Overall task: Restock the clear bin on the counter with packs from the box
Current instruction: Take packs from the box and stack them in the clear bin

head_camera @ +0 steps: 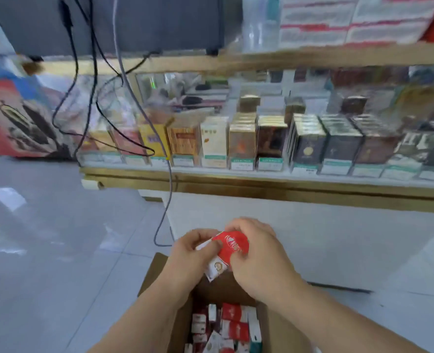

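Scene: A head-worn camera looks down at two bare hands working over an open cardboard box (156, 270) that stands on a pale tiled floor (45, 250).
Pack: One red and white pack (233, 244) is held in the air just above the far edge of the box. It is tilted, with its red end up and away and its white end pointing down toward the box opening.
Left hand: The left hand (193, 253) grips the pack from the left side of the box. Its thumb lies across the red face and its fingers curl round the white side.
Right hand: The right hand (257, 256) grips the same pack from the right side of the box. Its fingers curl over the upper edge and its thumb presses the lower red edge.
Grip: Both hands are closed on the one pack, which sits between the two palms. Its printed face shows in the gap between the thumbs.
Box: The flaps are open and the left flap stands up. Both forearms reach in over the near part of the box.
Packs in box: More red and white packs (233, 329) sit in a loose jumble inside. A teal pack (256, 337) is against the right wall.
Counter: Beyond the box stands a glass counter (261, 189) with a gold frame. Rows of shelf packs (241, 141) stand inside it behind price tags.
Clear container: A clear container (257, 24) stands on the counter top, far beyond the box. It is too blurred to tell whether it is the bin.
Cables: Black and grey cables (170, 200) hang from the counter top, beyond the box and to its left.
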